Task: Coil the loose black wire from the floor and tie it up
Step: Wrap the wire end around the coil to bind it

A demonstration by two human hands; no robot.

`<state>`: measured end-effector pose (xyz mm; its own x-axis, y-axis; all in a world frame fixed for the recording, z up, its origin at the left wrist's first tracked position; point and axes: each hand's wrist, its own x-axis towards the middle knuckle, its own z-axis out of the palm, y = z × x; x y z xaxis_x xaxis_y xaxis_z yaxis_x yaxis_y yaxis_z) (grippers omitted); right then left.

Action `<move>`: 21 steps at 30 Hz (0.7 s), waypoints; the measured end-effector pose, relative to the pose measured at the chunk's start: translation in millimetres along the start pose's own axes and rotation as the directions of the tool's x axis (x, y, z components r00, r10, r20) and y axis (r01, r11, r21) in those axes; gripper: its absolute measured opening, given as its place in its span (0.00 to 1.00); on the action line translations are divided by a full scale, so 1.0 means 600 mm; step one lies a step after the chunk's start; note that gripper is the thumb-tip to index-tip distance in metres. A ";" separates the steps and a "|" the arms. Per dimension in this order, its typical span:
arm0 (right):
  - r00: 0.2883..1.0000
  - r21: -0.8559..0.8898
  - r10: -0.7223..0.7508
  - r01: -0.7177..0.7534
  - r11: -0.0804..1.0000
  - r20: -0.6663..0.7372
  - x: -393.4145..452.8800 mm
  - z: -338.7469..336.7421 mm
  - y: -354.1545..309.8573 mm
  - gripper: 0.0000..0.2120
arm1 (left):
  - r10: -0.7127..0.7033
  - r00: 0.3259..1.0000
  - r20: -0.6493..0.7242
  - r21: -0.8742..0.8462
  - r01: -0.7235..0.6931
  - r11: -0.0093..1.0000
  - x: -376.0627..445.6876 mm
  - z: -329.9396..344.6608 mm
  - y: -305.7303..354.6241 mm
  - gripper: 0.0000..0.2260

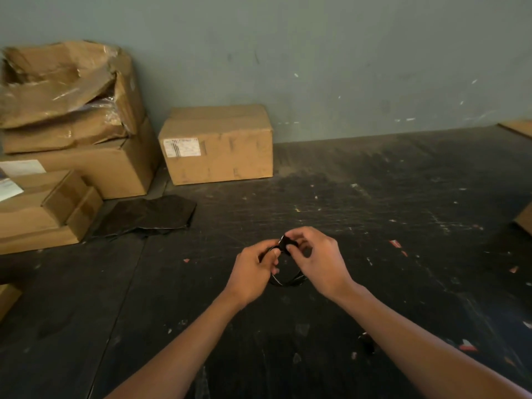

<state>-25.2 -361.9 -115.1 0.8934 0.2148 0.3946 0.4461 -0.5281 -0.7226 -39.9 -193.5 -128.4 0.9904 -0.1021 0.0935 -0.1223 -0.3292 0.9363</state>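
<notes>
The black wire (285, 279) is wound into a small coil that hangs between my two hands above the dark floor. My left hand (253, 273) grips the coil's left side with closed fingers. My right hand (318, 260) pinches a small black piece (288, 243) at the top of the coil, with thumb and fingertips closed on it. Much of the coil is hidden behind my fingers, and its dark strands blend into the floor.
Stacked cardboard boxes (74, 156) stand at the left against the grey wall, with one sealed box (218, 145) beside them. A dark flat sheet (149, 216) lies on the floor near the boxes. More cardboard (525, 218) shows at the right edge. Small scraps litter the floor (403, 197).
</notes>
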 end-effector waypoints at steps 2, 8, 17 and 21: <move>0.999 -0.039 -0.039 0.039 0.998 0.004 0.004 0.000 -0.003 0.13 | -0.005 1.000 0.001 -0.037 0.005 0.999 0.000 0.000 0.007 0.13; 0.990 -0.102 -0.142 0.141 0.985 0.003 0.012 0.003 -0.011 0.09 | -0.004 0.999 -0.040 0.002 0.004 1.000 -0.003 0.001 0.012 0.10; 0.995 -0.116 -0.096 0.098 0.988 0.020 0.018 0.000 -0.016 0.05 | 0.062 0.992 -0.111 0.096 -0.051 0.994 -0.001 0.002 0.021 0.09; 0.999 0.031 0.038 -0.037 0.999 -0.039 0.018 0.004 -0.024 0.05 | 0.068 0.989 -0.127 0.047 -0.063 0.997 0.001 0.007 0.026 0.08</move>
<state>-21.7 -350.3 -101.7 0.9069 0.1627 0.3888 0.4146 -0.5098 -0.7538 -41.4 -202.6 -115.3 0.9798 -0.0039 0.1997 -0.1873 -0.3662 0.9115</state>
